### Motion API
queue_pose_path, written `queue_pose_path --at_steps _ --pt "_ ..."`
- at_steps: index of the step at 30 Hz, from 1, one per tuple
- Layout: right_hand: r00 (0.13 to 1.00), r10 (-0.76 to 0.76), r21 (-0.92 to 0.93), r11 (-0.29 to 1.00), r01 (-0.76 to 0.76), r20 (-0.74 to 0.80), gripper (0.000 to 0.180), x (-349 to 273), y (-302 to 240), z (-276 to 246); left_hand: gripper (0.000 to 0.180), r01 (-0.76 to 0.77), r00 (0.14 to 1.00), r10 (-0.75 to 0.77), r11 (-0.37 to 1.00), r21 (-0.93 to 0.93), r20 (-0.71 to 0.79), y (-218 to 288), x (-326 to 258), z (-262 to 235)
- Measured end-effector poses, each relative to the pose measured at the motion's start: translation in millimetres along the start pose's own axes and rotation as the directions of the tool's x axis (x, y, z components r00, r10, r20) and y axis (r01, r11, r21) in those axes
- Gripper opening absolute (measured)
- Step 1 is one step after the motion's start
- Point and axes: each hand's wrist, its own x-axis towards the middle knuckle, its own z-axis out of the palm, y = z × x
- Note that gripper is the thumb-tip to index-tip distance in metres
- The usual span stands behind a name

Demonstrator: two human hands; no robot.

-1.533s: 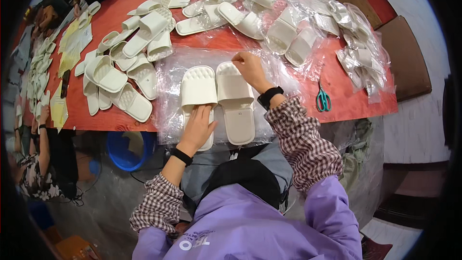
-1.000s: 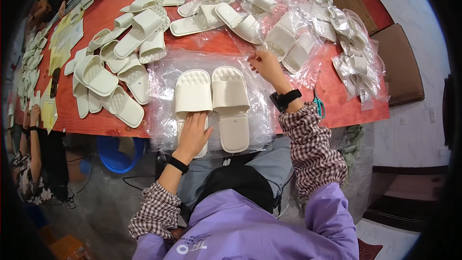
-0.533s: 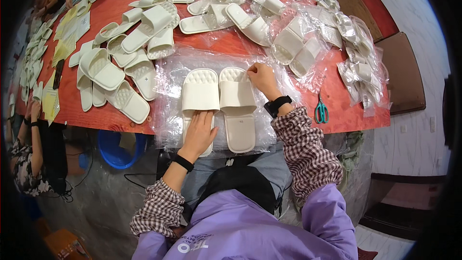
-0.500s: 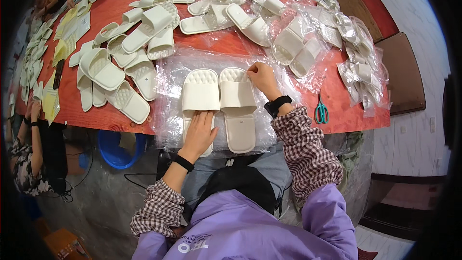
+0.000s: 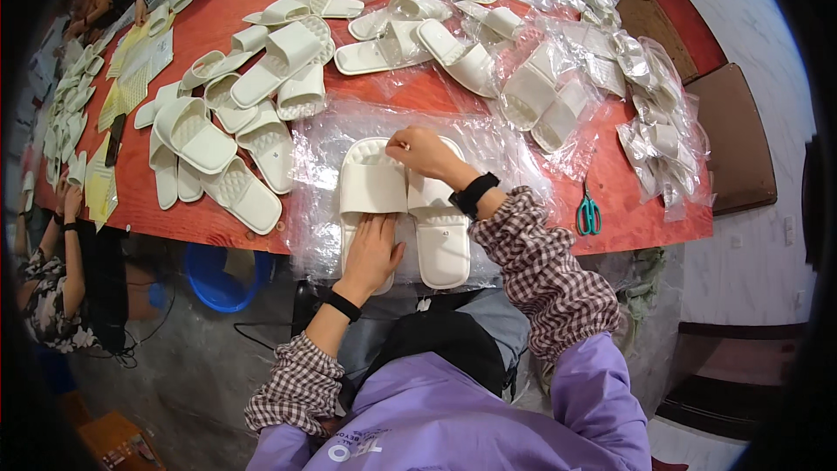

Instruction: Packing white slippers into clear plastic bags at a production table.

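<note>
Two cream slippers lie side by side in front of me on a stack of clear plastic bags (image 5: 314, 235), toes pointing away. My left hand (image 5: 372, 253) rests flat on the left slipper (image 5: 373, 187), fingers outstretched, their tips hidden beneath its strap. Over the toe end, between both slippers, is my right hand (image 5: 425, 155). Its fingers are pinched together; whatever they hold, if anything, is too small to make out. That hand and wrist cover part of the right slipper (image 5: 443, 257), whose heel stays visible.
Loose slippers (image 5: 196, 133) pile up at the left of the red table (image 5: 384, 92). Bagged slippers (image 5: 654, 131) heap at the right, near teal-handled scissors (image 5: 588, 214). A blue basin (image 5: 222, 279) stands on the floor. Other people's hands (image 5: 70, 196) show at the far left and back.
My right hand has moved left, from the right slipper's outer toe edge to the inner toe side of the left slipper. My left hand stays at the left slipper's strap.
</note>
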Motion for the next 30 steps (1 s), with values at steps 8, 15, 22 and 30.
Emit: queue_pose_path --at_steps 8,15,22,30 --pt "0.984 0.170 0.065 0.984 -0.167 -0.048 0.022 2 -4 21 0.057 -0.008 1.000 0.009 1.000 -0.005 0.013 1 -3 -5" --pt "0.933 0.220 0.255 0.955 -0.148 -0.283 0.017 -49 -25 4 0.031 -0.051 0.997 0.045 0.995 -0.087 -0.068 22 -12 -47" --pt "0.885 0.404 0.627 0.757 -0.183 -0.231 0.015 -78 -19 24 0.024 -0.025 0.964 -0.051 0.960 -0.280 -0.261 14 75 -38" --pt "0.863 0.334 0.559 0.826 -0.074 -0.378 0.015 -87 -2 34 0.017 0.138 0.987 -0.160 0.727 -0.672 0.030 -18 88 -7"
